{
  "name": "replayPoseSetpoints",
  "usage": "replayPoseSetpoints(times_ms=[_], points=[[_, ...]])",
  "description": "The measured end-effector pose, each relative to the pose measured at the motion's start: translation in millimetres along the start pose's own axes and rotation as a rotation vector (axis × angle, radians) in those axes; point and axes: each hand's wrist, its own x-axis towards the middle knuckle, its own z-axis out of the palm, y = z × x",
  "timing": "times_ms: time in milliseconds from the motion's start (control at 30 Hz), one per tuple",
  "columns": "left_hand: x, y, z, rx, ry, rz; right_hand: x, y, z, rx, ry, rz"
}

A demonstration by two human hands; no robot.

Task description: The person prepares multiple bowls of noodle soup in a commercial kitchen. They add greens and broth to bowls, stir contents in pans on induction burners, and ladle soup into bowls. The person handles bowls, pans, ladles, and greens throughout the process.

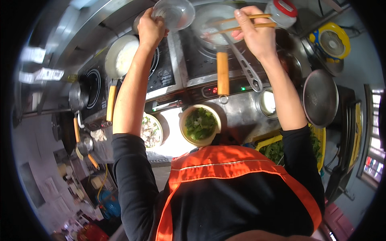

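My left hand (152, 28) grips the rim of a clear bowl (175, 13), which is tilted beside the pan; a little pinkish matter shows in it. In my right hand (256, 34) is a pair of wooden chopsticks (247, 27), slightly spread. Their tips are over a pan (199, 18) of cloudy, steaming liquid, near some pinkish pieces (208, 34). The pan's wooden handle (223, 73) points towards me. A metal utensil with a slotted handle (248, 70) rests in the pan, its handle reaching out over the cooker's front edge.
Left of the pan stands another pan (113, 58) with pale contents. Closer to me are a bowl of leafy greens (219, 123) and a bowl of chopped food (160, 132). A metal cup (261, 110), dark wok (320, 98) and yellow basket (322, 144) of leaves lie right.
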Motion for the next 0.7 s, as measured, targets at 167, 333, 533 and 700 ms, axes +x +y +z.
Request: replayPoseSetpoints(times_ms=[167, 333, 533, 700], points=[[-42, 19, -93, 0.346, 0.028, 0.024, 46, 64, -4, -0.738, -0.258, -0.329], [-142, -55, -216, -0.394, 0.111, -0.163, 45, 66, 14, -0.43, -0.207, 0.092], [-327, -215, -331, -0.531, 0.389, -0.781, 45, 42, 34, -0.514, -0.189, 0.146], [-352, -389, -417, -0.526, 0.956, -0.83, 51, 74, 27, -0.448, -0.043, 0.165]])
